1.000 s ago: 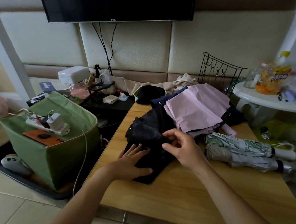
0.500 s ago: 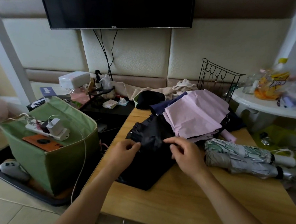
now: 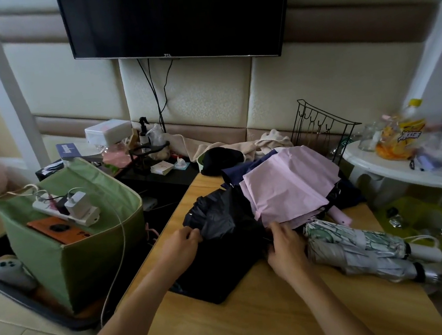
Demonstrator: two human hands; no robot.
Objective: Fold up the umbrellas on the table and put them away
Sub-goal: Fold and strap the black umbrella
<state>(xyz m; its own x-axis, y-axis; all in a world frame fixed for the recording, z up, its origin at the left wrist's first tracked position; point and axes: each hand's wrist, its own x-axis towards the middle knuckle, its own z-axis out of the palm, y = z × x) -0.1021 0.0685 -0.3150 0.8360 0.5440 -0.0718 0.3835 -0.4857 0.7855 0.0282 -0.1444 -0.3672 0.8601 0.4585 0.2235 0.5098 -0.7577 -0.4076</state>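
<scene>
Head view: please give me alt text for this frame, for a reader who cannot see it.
Both hands grip a crumpled black fabric umbrella on a light wooden table, the left hand pinching its left edge, the right hand at its right side. A pink fabric umbrella lies behind; a folded white leaf-patterned umbrella lies beside the right hand.

Dim, soft daylight enters from the left, leaving the black umbrella [image 3: 222, 238] between the hands a nearly featureless dark mass. Wide-angle distortion bows the wall panels, and the snack bag [image 3: 399, 137] far right of the hands is motion-blurred.
</scene>
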